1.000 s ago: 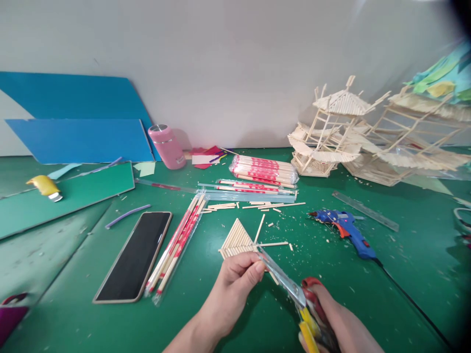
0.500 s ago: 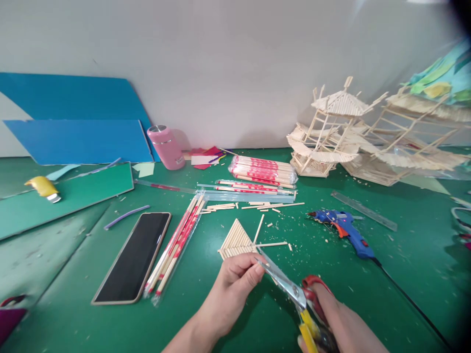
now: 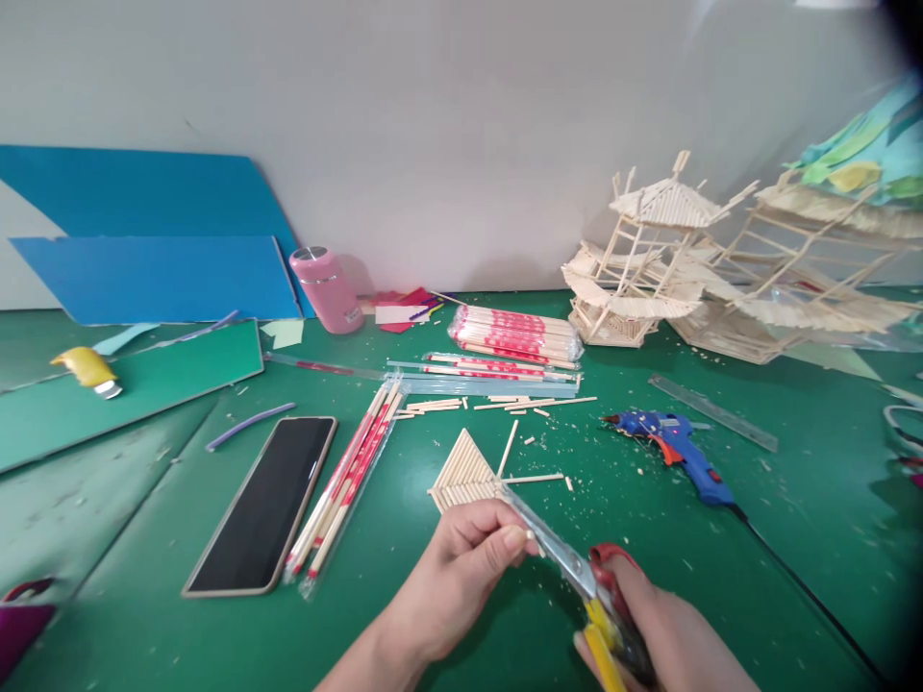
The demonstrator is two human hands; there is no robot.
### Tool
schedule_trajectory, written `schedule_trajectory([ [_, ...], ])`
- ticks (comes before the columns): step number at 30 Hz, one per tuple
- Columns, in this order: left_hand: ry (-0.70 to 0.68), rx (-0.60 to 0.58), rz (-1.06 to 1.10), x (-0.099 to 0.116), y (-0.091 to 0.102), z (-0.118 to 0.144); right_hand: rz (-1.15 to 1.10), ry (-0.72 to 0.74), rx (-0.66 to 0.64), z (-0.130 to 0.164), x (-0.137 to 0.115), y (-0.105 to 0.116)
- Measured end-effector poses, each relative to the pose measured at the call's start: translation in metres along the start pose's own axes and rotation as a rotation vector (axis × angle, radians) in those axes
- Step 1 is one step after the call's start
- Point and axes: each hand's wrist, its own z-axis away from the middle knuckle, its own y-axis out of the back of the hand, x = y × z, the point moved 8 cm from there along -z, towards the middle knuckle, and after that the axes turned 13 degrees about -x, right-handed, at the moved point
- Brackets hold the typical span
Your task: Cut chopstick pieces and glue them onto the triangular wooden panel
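Observation:
My left hand pinches a thin wooden stick between thumb and fingers near the front of the green table. My right hand grips red and yellow handled scissors, whose metal blades meet at the stick right beside my left fingertips. A triangular panel of glued sticks lies on the table just beyond my left hand. Cut stick pieces and chips lie scattered around it.
A phone and wrapped chopsticks lie to the left. More chopstick packs, a blue glue gun, a clear ruler, stick-built pavilion models, a pink bottle and blue boards stand farther back.
The scissor blades have closed on the stick beside my left fingers. My left hand has shifted slightly to the right and toward me.

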Motion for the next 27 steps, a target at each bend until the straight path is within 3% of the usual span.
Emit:
schedule_trajectory([
  [3,0.011,-0.012,0.048,-0.002,-0.004,-0.001,-0.029,0.009,-0.034,0.0,-0.002,0.011],
  [7,0.01,-0.035,0.062,-0.004,-0.004,-0.003,-0.02,-0.067,-0.017,-0.001,0.023,0.024],
  [13,0.017,-0.023,-0.015,-0.004,0.0,-0.005,0.347,-0.217,0.274,0.005,0.074,0.06],
  [16,0.02,0.01,-0.049,-0.002,0.001,-0.005,0.468,-0.218,0.325,0.008,0.089,0.068],
  [22,0.012,0.126,-0.209,0.009,0.006,-0.001,0.674,-0.097,0.254,0.02,0.084,0.075],
  [27,-0.041,0.17,-0.335,0.019,0.008,0.0,0.571,-0.128,0.36,0.023,0.072,0.101],
])
